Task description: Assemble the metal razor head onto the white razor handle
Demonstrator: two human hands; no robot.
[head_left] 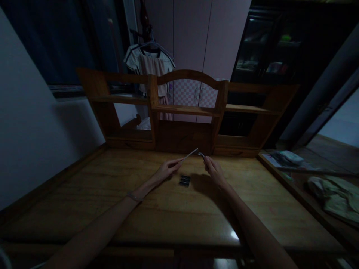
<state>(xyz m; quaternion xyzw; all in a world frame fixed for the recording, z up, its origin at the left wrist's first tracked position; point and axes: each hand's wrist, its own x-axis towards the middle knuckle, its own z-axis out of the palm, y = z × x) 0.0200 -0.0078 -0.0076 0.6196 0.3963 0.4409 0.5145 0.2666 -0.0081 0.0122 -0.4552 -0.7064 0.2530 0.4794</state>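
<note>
My left hand (170, 168) is closed on the lower end of a thin pale stick (190, 154), which slants up to the right. My right hand (213, 169) is wrapped round a small metal tool (201, 154) whose shiny head points up and left. The stick's far tip and the tool's head are very close together; whether they touch is too small to tell. Below and between my hands, several small dark items (184, 181) lie side by side on the wooden desk (168, 220).
A wooden shelf unit (187, 109) stands along the desk's back edge. Clothes (153, 63) hang behind it at the left. To the right, a lower surface bears papers (280, 158) and crumpled cloth (339, 196). A white wall (33, 123) borders the left side.
</note>
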